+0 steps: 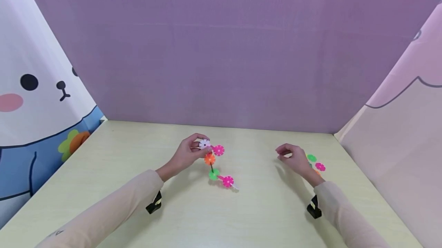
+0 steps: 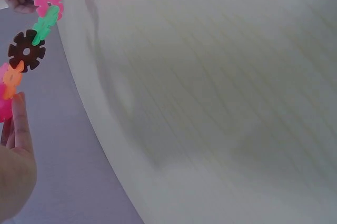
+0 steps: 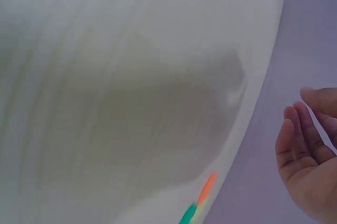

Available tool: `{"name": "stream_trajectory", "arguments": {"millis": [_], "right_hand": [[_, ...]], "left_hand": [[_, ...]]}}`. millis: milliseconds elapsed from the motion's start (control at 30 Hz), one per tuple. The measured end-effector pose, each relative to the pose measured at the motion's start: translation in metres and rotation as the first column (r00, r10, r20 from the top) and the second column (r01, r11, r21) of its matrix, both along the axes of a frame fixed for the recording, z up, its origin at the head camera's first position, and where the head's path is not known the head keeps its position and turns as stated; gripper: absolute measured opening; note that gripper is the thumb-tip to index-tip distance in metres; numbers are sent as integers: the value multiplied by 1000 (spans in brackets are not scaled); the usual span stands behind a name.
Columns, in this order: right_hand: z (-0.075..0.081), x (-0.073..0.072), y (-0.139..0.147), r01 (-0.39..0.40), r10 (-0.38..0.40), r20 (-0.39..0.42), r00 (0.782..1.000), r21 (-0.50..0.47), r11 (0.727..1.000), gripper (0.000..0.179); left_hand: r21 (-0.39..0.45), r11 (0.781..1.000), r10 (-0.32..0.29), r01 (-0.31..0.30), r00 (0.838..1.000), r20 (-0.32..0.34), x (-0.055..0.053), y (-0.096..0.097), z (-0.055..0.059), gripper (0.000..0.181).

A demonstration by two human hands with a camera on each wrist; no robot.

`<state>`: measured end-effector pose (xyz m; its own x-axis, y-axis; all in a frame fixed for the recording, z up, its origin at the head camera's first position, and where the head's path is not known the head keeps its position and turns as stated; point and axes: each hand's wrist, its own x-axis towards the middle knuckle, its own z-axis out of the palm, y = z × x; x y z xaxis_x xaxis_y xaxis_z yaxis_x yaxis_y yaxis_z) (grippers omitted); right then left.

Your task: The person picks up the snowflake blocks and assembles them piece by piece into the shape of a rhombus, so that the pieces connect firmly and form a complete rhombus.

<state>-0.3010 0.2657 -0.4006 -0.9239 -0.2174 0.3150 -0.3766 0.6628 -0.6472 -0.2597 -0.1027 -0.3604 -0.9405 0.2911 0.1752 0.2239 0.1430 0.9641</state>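
Note:
My left hand (image 1: 184, 154) pinches a chain of notched plastic snowflake discs at its upper end, by a white disc (image 1: 204, 144). A pink disc (image 1: 219, 150) sticks out to the right of the fingertips. Below them hang an orange disc (image 1: 209, 159), a dark brown or black disc (image 2: 27, 51), a green disc (image 1: 214, 174) and another pink disc (image 1: 228, 181). A white disc (image 1: 235, 187), seen nearly edge-on, ends the chain low over the table. To the right, my right hand (image 1: 293, 157) hovers above the table with loosely bent fingers, thumb apart, holding nothing.
Several loose discs lie on the table beyond and beside the right wrist, among them a green one (image 1: 312, 157) and a pink one (image 1: 320, 166); the forearm partly covers the group. A purple panel (image 1: 221, 67) stands along the table's back edge, with printed cloths at both sides.

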Motion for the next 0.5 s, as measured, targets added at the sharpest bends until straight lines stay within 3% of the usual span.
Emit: {"name": "stream_trajectory", "arguments": {"millis": [500], "right_hand": [[-10, -8, 58, 75, -74, -12, 997, 132, 988, 22]], "left_hand": [[1, 1000, -2, 2, 1000, -4, 0, 0, 2, 34]]}}
